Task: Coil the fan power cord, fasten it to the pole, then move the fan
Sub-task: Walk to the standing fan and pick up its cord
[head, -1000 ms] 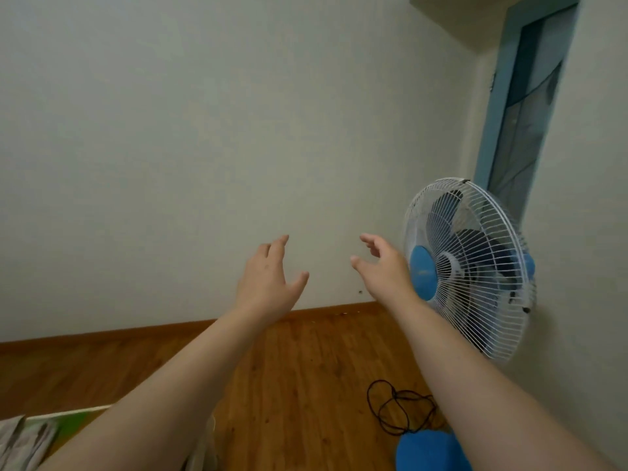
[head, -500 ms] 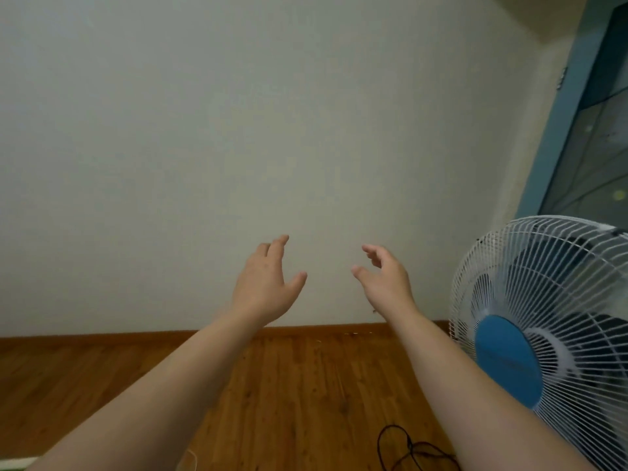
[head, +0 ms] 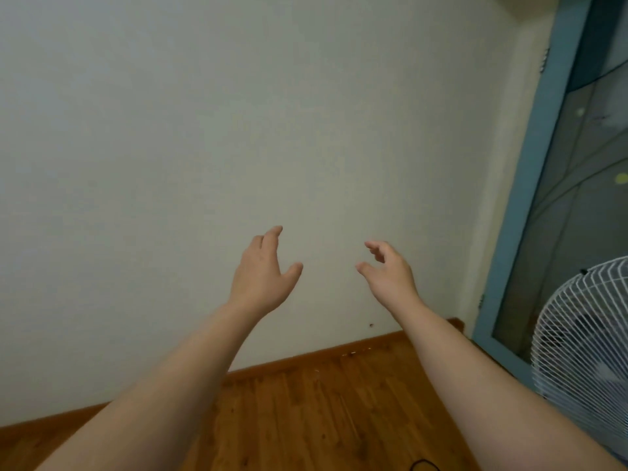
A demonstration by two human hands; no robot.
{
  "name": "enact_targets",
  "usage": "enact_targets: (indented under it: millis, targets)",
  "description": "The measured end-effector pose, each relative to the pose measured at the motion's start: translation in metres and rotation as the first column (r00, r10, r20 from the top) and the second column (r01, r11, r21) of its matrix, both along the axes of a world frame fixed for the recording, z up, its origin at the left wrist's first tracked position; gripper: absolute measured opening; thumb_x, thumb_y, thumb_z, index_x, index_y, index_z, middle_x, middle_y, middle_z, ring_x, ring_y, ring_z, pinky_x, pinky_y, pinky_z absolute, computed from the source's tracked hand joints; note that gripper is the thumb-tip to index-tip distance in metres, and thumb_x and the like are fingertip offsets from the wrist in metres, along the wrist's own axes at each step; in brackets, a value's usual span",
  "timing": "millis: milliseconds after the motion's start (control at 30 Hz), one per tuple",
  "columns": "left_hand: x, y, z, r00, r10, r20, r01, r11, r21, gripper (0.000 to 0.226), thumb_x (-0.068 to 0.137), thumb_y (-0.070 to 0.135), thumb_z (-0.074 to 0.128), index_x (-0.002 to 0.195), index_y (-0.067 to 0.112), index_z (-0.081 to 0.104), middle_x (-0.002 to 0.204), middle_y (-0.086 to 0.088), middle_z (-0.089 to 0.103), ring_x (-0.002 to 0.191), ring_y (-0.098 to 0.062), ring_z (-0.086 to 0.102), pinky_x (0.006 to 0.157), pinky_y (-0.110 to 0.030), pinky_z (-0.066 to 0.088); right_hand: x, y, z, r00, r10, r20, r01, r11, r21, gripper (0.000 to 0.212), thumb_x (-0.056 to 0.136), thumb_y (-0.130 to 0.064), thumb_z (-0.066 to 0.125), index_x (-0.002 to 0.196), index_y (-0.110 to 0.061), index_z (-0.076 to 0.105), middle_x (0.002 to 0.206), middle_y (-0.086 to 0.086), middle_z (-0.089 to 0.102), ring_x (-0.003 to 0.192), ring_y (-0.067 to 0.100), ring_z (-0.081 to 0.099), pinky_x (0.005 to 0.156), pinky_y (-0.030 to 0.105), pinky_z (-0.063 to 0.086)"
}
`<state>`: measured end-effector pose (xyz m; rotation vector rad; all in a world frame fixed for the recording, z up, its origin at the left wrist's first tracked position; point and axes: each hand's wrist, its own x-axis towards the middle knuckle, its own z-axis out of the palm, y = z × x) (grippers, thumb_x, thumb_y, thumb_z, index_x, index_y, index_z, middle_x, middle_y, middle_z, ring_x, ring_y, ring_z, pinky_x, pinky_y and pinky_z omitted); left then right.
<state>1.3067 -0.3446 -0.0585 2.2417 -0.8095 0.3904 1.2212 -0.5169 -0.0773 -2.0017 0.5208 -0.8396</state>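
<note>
The fan's white wire grille [head: 584, 341] shows at the right edge, cut off by the frame; its pole and base are out of view. A short black loop of the power cord [head: 424, 465] peeks in at the bottom edge on the wooden floor. My left hand [head: 261, 277] and my right hand [head: 390, 277] are both raised in front of the pale wall, fingers spread and loosely curled, holding nothing. Both hands are well left of the fan and far above the cord.
A pale wall [head: 238, 130] fills most of the view, with a wooden skirting board [head: 306, 360] at its foot. A blue-framed glass door [head: 530, 198] stands at the right behind the fan. Wooden floor [head: 323, 413] lies below.
The view has swung left and upward: the fan has slid toward the right edge and the cord has almost dropped out of the bottom. Both hands keep the same raised, spread pose.
</note>
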Motion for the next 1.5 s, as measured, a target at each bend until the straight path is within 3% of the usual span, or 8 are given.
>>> enact_targets:
  millis: [300,733,1033,1200,1500]
  targets:
    - [0.096,-0.063,-0.03,0.981,-0.183,-0.063,0.178,0.981,-0.075,0.076,0.087,0.029,0.059,0.147,0.02,0.014,0.146,-0.005,0.035,0.13,-0.018,0.041,0.102,-0.037,0.04,0.081,-0.056,-0.021,0.995,-0.098,-0.028,0.099,0.994,0.046,0.042,0.089,-0.019,0.057,0.13,-0.02,0.048,0.137,-0.002,0.048,0.126,0.012,0.043,0.097,0.024,0.033]
    - [0.239,-0.223,-0.025,0.952,-0.303,-0.05,0.303,0.953,-0.011,0.075,0.087,0.028,0.059,0.147,0.02,0.016,0.145,-0.007,0.035,0.13,-0.02,0.041,0.105,-0.036,0.037,0.212,-0.208,-0.028,0.978,-0.207,0.037,0.201,0.971,0.126,0.04,0.087,-0.018,0.06,0.126,-0.017,0.052,0.135,0.002,0.051,0.125,0.016,0.046,0.097,0.025,0.036]
    - [0.285,-0.347,-0.03,0.893,-0.442,-0.078,0.44,0.897,-0.043,0.073,0.086,0.027,0.06,0.146,0.018,0.019,0.144,-0.008,0.037,0.129,-0.02,0.042,0.102,-0.036,0.039,0.227,-0.299,-0.025,0.941,-0.339,0.001,0.337,0.935,0.108,0.043,0.09,-0.021,0.057,0.131,-0.02,0.047,0.138,-0.002,0.047,0.127,0.013,0.042,0.099,0.025,0.034]
    - [0.282,-0.423,-0.036,0.795,-0.601,-0.084,0.598,0.799,-0.064,0.072,0.086,0.027,0.06,0.145,0.017,0.021,0.142,-0.008,0.039,0.127,-0.02,0.043,0.102,-0.034,0.037,0.204,-0.346,-0.028,0.866,-0.5,0.001,0.497,0.861,0.111,0.043,0.09,-0.019,0.057,0.132,-0.018,0.047,0.138,-0.001,0.047,0.128,0.014,0.042,0.101,0.026,0.033]
    - [0.266,-0.562,-0.05,0.467,-0.88,-0.087,0.882,0.471,-0.031,0.07,0.087,0.025,0.06,0.146,0.015,0.022,0.144,-0.008,0.038,0.128,-0.02,0.042,0.103,-0.032,0.036,0.169,-0.409,-0.041,0.6,-0.8,-0.023,0.792,0.59,0.156,0.044,0.09,-0.019,0.057,0.133,-0.018,0.046,0.141,0.001,0.046,0.131,0.014,0.04,0.1,0.023,0.031]
